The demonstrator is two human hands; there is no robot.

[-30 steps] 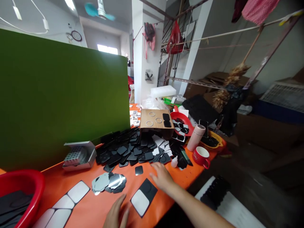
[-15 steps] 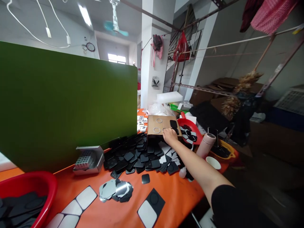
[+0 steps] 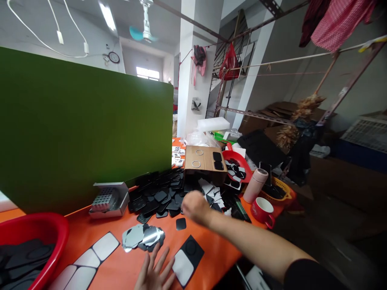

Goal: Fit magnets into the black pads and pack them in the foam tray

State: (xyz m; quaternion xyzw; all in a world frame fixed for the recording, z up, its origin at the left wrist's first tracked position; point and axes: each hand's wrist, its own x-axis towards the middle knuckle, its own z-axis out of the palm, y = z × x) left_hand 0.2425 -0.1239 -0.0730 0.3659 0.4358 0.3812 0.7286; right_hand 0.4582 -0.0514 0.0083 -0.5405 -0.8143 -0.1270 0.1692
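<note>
So the right arm (image 3: 254, 241) comes in long from the lower right, forearm bare, and the right hand (image 3: 196, 207) is curled up fist-like, too blurry to make out fingertips. Left hand (image 3: 155, 270) is down low, fingers spread, pointing forward.

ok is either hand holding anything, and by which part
The left hand is spread open, holding nothing visible. The right hand is curled and blurred; whether its grip holds anything cannot be told.
</note>
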